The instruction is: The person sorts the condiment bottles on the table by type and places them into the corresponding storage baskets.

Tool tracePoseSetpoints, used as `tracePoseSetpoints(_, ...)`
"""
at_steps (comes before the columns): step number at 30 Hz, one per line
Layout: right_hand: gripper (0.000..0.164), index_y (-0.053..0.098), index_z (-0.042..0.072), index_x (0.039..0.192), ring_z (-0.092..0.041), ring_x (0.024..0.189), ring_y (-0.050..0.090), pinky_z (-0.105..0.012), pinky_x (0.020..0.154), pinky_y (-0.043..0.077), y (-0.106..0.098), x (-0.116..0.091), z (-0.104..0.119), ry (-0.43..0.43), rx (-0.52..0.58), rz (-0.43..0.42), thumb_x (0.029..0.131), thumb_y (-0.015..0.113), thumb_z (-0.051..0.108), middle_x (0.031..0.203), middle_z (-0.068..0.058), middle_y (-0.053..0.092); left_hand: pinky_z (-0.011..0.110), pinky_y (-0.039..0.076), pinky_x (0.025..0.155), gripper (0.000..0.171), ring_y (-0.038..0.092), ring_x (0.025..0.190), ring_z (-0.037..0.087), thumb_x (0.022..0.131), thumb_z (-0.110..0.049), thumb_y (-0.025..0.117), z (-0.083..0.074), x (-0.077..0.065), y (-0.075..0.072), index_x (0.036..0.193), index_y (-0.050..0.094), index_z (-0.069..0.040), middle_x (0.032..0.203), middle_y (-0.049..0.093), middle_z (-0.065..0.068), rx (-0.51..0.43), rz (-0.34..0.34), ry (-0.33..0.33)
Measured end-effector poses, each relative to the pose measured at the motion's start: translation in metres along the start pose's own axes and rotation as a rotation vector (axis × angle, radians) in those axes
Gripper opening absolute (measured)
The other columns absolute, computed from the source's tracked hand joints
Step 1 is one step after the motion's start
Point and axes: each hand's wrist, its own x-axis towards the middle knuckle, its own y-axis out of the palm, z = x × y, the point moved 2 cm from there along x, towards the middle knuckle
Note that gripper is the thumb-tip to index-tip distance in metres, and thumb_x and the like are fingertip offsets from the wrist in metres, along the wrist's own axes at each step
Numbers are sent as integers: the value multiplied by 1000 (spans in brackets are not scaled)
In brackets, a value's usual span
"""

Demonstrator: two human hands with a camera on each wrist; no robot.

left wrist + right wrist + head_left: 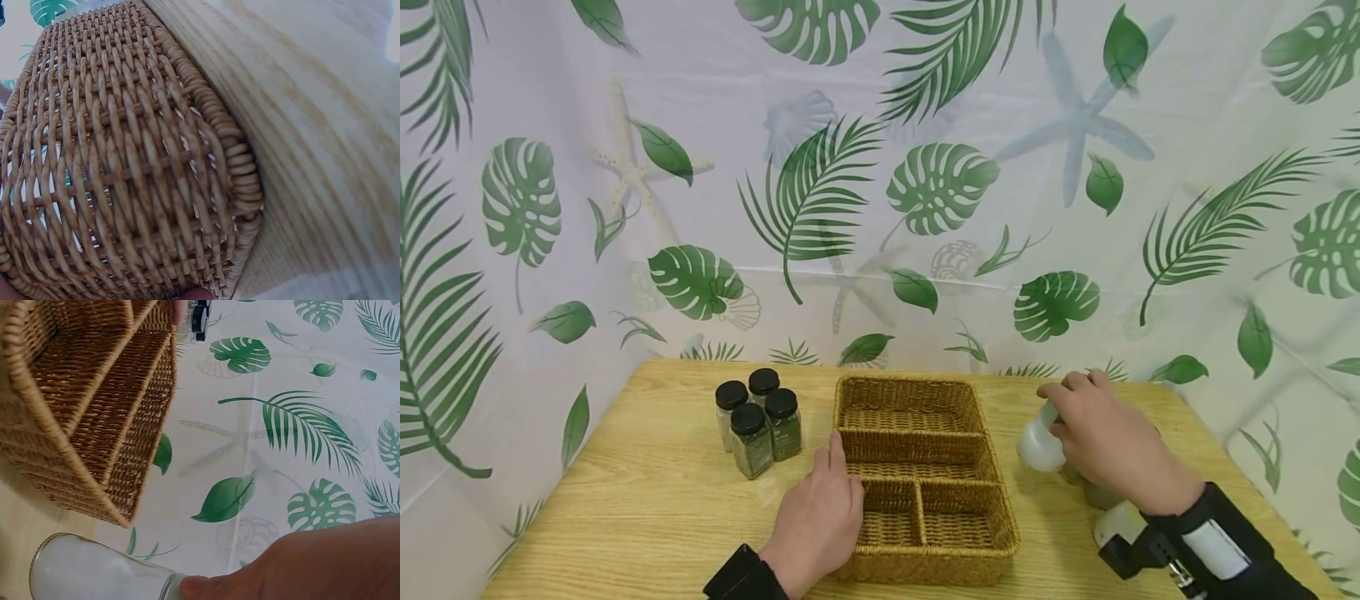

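Observation:
A wicker basket point(917, 550) with divided compartments stands on the table. My left hand point(820, 512) grips its left wall near the front, one finger stretched along the rim; in the left wrist view a fingertip point(199, 294) shows against the outer weave point(119, 144). To the right of the basket, my right hand point(1108, 437) pinches a clear glass jar with white contents point(1041, 446) by its narrow top end. The right wrist view shows this jar point(94, 572) lying sideways across the bottom, with my thumb point(200, 586) at its top end.
Several spice jars with black lids point(751, 437) stand together left of the basket. Beneath my right forearm, more containers are partly hidden, including a pale one point(1116, 523). A leaf-patterned cloth point(925, 317) hangs behind the wooden table point(625, 500).

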Motion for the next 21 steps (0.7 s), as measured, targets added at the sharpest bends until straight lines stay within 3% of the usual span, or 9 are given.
tracePoseSetpoints(7, 31, 67, -2, 115, -32, 83, 48, -40, 71, 44, -16, 24, 9, -53, 6, -22, 85, 73, -1, 98, -17, 64, 30, 43, 49, 62, 68, 85, 32, 108, -25, 37, 1, 0, 0, 156, 21, 10, 144, 44, 32, -8, 25, 0)
tracePoseSetpoints(12, 32, 67, -2, 118, -33, 90, 50, -41, 72, 48, -24, 42, 21, -64, 33, -14, 87, 70, -1, 104, -18, 65, 28, 40, 47, 61, 67, 81, 30, 108, -24, 38, 2, 0, -1, 156, 21, 10, 144, 44, 32, -1, 27, 7)
tracePoseSetpoints(21, 33, 68, 1, 121, -33, 92, 50, -41, 68, 52, -26, 77, 45, -80, 63, 31, 88, 73, 2, 108, -19, 65, 31, 46, 50, 61, 69, 86, 34, 108, -24, 37, 2, 0, -1, 156, 22, 11, 145, 44, 33, 4, 12, 10)
